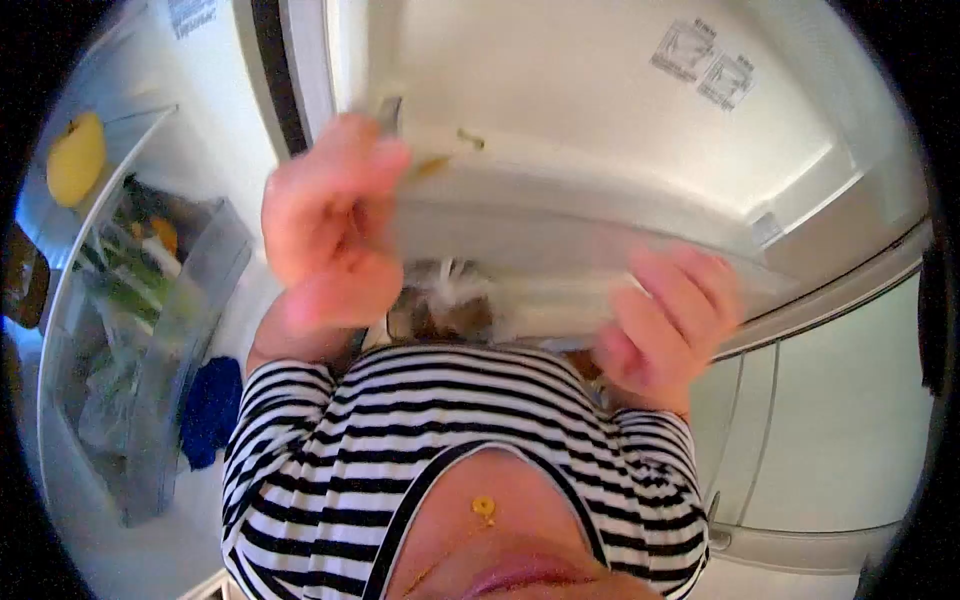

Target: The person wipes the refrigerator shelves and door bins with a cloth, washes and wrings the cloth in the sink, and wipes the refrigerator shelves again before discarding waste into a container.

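My left hand (pixel 335 225) is raised at the left of the open fridge door (pixel 560 80), its fingers curled and smeared by motion. Lower on the right, my right hand (pixel 675 320) has loosely bent fingers, also blurred, near a clear door bin (pixel 560 235). Whether either hand touches the bin or holds anything cannot be made out. Small yellow-brown marks or bits (pixel 430 167) show on the door's inner side beside my left hand. Between the hands, low down, is a blurred brown and whitish item (pixel 450 305).
At the left, a yellow fruit (pixel 77 160) sits on a fridge shelf above a clear drawer (pixel 140 470) with leafy greens (pixel 130 275) and bags. Dark blue cloth (pixel 210 410) lies beside the drawer. Pale cabinet fronts (pixel 830 410) stand at the right.
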Demonstrator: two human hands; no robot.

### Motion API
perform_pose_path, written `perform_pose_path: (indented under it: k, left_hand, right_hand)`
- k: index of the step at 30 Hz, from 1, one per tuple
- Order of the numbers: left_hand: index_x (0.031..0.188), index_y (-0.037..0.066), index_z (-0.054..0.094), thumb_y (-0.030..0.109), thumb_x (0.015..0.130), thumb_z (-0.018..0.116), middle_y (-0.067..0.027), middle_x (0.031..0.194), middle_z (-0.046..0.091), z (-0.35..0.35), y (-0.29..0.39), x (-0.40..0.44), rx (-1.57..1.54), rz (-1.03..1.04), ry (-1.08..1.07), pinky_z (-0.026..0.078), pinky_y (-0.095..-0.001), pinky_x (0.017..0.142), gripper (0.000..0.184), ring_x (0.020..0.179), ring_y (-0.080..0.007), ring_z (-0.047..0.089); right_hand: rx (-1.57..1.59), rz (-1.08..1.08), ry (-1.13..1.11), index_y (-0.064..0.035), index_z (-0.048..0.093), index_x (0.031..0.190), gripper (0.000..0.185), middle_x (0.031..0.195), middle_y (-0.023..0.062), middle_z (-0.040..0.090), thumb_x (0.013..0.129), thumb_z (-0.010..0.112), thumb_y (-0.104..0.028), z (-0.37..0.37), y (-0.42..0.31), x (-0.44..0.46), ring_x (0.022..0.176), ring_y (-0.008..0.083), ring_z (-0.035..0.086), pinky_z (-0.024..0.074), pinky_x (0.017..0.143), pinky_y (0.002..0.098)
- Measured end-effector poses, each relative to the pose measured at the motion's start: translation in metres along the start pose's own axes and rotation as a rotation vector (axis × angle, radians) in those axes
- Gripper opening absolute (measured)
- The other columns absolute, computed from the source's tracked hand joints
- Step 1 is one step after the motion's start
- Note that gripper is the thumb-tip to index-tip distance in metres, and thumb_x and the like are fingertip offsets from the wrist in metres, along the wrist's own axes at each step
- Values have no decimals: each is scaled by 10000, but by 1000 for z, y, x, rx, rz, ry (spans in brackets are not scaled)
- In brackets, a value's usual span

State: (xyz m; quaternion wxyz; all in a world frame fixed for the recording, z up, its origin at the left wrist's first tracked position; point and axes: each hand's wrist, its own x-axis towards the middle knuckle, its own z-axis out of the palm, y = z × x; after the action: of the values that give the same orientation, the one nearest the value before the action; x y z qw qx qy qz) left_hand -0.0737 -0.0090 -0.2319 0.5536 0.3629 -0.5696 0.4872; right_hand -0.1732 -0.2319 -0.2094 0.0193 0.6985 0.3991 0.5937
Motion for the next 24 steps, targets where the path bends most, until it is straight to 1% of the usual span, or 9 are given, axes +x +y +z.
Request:
perform_pose_path:
  k: [3,5,6,9,14,16,18,20,24]
  left_hand:
    - [1047,-44,491,674,842,276,-20,593,426,3,13,-4,84,-129,108,234,-234,468,778,515,-104,336]
    - [1062,-52,485,662,851,282,-27,613,448,-2,19,-5,288,-119,16,302,-247,510,772,553,-123,374]
    - [1163,26,447,718,814,283,-202,1031,567,-16,22,-10,401,-74,-81,391,-482,896,792,908,-317,550]
    - [1179,26,441,691,833,299,-223,1123,537,-28,25,-8,500,-8,80,366,-460,941,763,1054,-362,511]
    - [1201,45,441,586,880,362,-162,1202,507,-58,43,-73,630,-366,337,326,-438,974,634,1137,-293,464]
    - [1191,65,458,453,921,379,-116,1194,511,-81,47,-119,538,-861,511,319,-429,976,479,1174,-238,433]
    - [1198,60,463,497,910,363,-104,1229,490,-57,49,-112,709,-861,441,309,-405,977,533,1180,-220,416]
    - [1217,61,460,512,909,345,-95,1257,472,-30,51,-113,826,-931,470,294,-386,979,559,1184,-204,400]
    - [1303,59,375,419,922,402,-93,1321,402,0,73,-129,864,-1143,354,249,-398,1028,525,1240,-220,352]
  right_hand:
    - [0,-115,472,-95,536,817,193,955,81,595,899,404,-211,-7,7,-52,892,276,517,427,772,417]
    - [-155,184,427,-131,566,864,187,956,69,589,896,399,-209,-24,12,-88,966,254,510,382,861,418]
    - [-146,284,476,-103,564,865,214,964,91,587,901,382,-208,-27,18,-102,982,266,512,380,883,418]
    - [-142,607,539,-40,566,903,272,991,126,584,914,364,-222,-42,40,-161,1003,278,515,375,914,408]
    - [-204,1332,523,13,571,1038,377,1054,136,579,932,365,-285,-49,65,-242,1021,258,520,369,932,374]
    - [3,1548,197,1,552,1112,411,1086,96,563,939,388,-334,-44,58,-270,1022,218,514,379,913,335]
    - [357,1557,28,-25,535,1134,406,1103,68,555,934,404,-352,-27,69,-321,1045,207,500,370,920,353]
    - [692,1798,405,-32,538,1139,403,1119,87,555,931,392,-345,-7,63,-325,1066,220,497,381,919,362]
    - [977,1620,482,-52,469,1221,438,1223,74,483,928,420,-374,2,59,-347,1137,217,442,364,957,388]
